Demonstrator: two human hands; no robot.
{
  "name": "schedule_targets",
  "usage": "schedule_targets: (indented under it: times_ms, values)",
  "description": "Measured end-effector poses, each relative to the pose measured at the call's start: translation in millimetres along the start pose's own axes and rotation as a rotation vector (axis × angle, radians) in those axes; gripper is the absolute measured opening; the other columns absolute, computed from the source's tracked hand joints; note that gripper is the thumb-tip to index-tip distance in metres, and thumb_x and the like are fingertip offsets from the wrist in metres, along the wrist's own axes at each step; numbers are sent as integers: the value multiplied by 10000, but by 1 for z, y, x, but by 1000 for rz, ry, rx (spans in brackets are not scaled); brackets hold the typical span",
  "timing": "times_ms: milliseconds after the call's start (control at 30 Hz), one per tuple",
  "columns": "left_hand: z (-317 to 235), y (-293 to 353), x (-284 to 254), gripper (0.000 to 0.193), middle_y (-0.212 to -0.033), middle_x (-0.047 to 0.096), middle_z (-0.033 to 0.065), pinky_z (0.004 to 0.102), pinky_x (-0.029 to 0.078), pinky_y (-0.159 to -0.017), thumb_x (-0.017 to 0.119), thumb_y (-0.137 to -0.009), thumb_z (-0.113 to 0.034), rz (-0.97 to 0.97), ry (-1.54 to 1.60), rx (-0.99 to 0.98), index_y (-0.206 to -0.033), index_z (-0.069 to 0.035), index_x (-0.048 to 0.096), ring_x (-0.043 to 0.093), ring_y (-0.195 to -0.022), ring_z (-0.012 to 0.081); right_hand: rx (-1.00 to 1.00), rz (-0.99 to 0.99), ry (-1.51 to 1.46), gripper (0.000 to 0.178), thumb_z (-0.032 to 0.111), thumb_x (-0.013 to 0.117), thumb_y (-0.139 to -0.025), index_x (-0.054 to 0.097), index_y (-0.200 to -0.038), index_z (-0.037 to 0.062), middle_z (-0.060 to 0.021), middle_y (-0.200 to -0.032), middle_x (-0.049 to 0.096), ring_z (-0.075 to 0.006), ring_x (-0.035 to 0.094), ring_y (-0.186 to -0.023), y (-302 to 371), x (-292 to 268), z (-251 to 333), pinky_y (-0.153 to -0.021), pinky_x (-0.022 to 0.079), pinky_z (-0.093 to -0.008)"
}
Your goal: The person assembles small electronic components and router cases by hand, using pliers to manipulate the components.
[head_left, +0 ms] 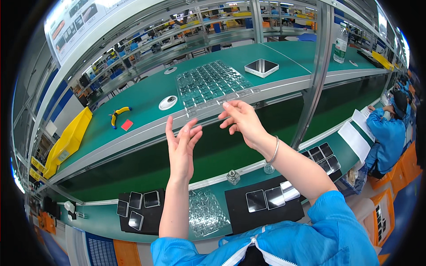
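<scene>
- The left hand [181,144] is raised with the palm open and the fingers spread upward, gripping nothing; its fingertips stand just below the near edge of a clear plastic blister tray with many small moulded pockets [212,84].
- The right hand [242,119] is also open, fingers loosely curled, with its fingertips at or just touching that tray's near edge — whether it truly presses the plastic, I cannot tell. A thin metal bangle [274,150] sits on that wrist.
- The clear tray lies flat on the upper green shelf [133,99] of the workbench, its near edge overhanging the shelf's front rail a little.
- Judging by how things lie, the tray seems either just set on the shelf or about to be taken down — no grasp is closed on it.
- On the lower green bench, a second clear pocketed tray [205,212] lies between two black mats [242,212], which carry several flat square glossy panels [265,198].
- Elsewhere on the upper shelf: a white square box [262,67], a round white disc [168,103], a yellow-handled tool [119,114] and a small red pad [127,125].
- Another person in a blue coat [387,135] works at the far right.
</scene>
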State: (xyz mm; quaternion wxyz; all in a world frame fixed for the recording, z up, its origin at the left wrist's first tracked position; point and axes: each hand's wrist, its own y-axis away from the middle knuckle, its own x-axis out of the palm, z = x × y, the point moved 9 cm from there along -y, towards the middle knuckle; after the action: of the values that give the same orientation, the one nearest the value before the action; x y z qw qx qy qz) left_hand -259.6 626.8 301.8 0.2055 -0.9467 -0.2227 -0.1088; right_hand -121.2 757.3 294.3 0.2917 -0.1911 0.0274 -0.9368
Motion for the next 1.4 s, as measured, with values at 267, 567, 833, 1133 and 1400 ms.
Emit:
schedule_targets:
  times_ms: [267,567,833,1133,1400]
  values:
    - [-5,-30,-11,648,-1348,407,289,360,388,-1080,473,-983,-201,-36,320,52,-1456,3,80,463,-1261,317,-478,-132,1088,222,131,571,-892,558,-1093,38,-131,-847,633,-250,638,-725,11,-23,79,-569,500,-317]
    - [-10,-25,-16,559,-1364,343,303,365,361,-1112,514,-960,-182,-68,532,66,-1390,24,222,406,-1297,334,-883,142,1373,185,32,573,-817,678,-970,46,-74,-915,598,-268,611,-868,-14,-10,97,-748,512,-372]
    - [-16,-10,-9,665,-1480,125,237,394,255,-1158,555,-936,-191,-178,525,38,-1419,47,164,224,-1389,322,-510,-21,648,164,47,617,-867,703,-1004,22,-57,-911,638,-104,616,-747,14,-37,95,-645,506,-222]
    - [-9,108,94,522,-1212,581,139,380,424,-988,656,-855,-124,211,-530,262,-1332,-10,476,560,-1119,217,-327,161,15,113,-95,616,-840,631,-929,-27,-102,-932,658,-131,648,-840,142,-50,52,-715,549,-242]
    - [19,170,140,322,-960,686,128,271,529,-725,720,-772,-22,151,-461,203,-1091,-10,677,662,-832,199,-265,194,115,140,-96,656,-804,633,-933,-47,-125,-941,653,-161,657,-854,206,-82,28,-777,558,-265]
